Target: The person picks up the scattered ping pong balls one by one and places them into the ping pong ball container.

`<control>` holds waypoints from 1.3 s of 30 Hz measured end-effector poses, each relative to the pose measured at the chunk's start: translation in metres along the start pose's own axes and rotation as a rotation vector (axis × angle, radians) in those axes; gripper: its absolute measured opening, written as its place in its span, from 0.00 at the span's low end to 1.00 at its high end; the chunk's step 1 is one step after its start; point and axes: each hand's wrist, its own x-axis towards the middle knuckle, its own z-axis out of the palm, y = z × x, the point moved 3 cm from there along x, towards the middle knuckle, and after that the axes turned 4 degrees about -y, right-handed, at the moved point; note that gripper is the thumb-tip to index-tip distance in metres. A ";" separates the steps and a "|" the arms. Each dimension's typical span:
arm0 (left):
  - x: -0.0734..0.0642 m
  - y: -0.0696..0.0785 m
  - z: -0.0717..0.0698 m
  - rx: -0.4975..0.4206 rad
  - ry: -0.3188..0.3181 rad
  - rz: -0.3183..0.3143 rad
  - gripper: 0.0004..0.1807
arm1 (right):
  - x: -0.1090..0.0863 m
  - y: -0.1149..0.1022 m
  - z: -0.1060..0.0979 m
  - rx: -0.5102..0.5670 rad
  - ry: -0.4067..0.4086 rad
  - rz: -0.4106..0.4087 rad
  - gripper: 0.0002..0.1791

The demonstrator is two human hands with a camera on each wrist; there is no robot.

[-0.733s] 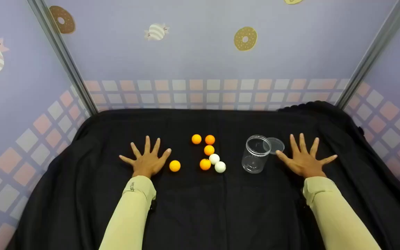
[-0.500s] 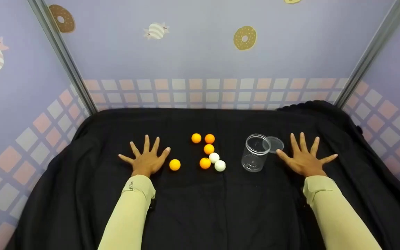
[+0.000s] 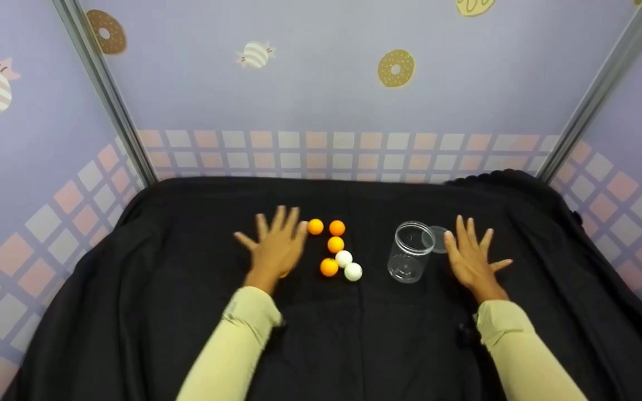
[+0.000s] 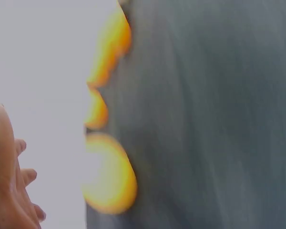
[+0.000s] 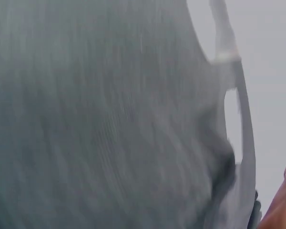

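Observation:
My left hand (image 3: 276, 248), fingers spread, is over an orange ping-pong ball (image 3: 283, 275) that it mostly hides in the head view. In the left wrist view a large orange ball (image 4: 109, 176) appears beside the hand (image 4: 7, 181). Just right of that hand lie more orange balls (image 3: 329, 267) and two white balls (image 3: 353, 272) in a loose group. A clear plastic jar (image 3: 408, 256) stands upright without its cover. Behind it is a clear round lid (image 3: 440, 243), partly hidden by the jar. My right hand (image 3: 472, 262) is spread beside the lid, holding nothing.
Black cloth (image 3: 321, 345) with folds covers the table. A patterned wall (image 3: 321, 83) closes off the back, with side walls left and right. Bunched cloth (image 3: 507, 178) lies at the back right corner.
My left hand has moved right, from beside the lone orange ball to over it. My right hand has shifted a little left, closer to the lid. The balls and jar stay in place.

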 end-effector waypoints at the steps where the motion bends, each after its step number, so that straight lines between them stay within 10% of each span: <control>1: -0.001 0.014 0.000 0.008 0.009 0.022 0.42 | 0.000 -0.005 0.001 0.030 0.027 -0.022 0.41; 5: -0.010 0.063 0.001 -0.004 0.045 0.142 0.38 | -0.004 -0.025 0.004 0.165 0.127 -0.156 0.37; 12: -0.028 0.125 0.030 -0.336 -0.033 0.454 0.34 | -0.018 -0.054 0.014 0.301 0.157 -0.346 0.44; 19: -0.025 0.157 0.073 -0.427 -0.128 0.512 0.41 | -0.024 -0.064 0.028 0.293 0.146 -0.358 0.60; 27: -0.027 0.154 0.057 -0.440 -0.072 0.560 0.32 | -0.029 -0.088 0.019 0.269 0.183 -0.434 0.56; 39: -0.099 0.105 0.030 -0.304 0.000 0.622 0.30 | -0.087 -0.124 0.043 0.301 0.103 -0.557 0.55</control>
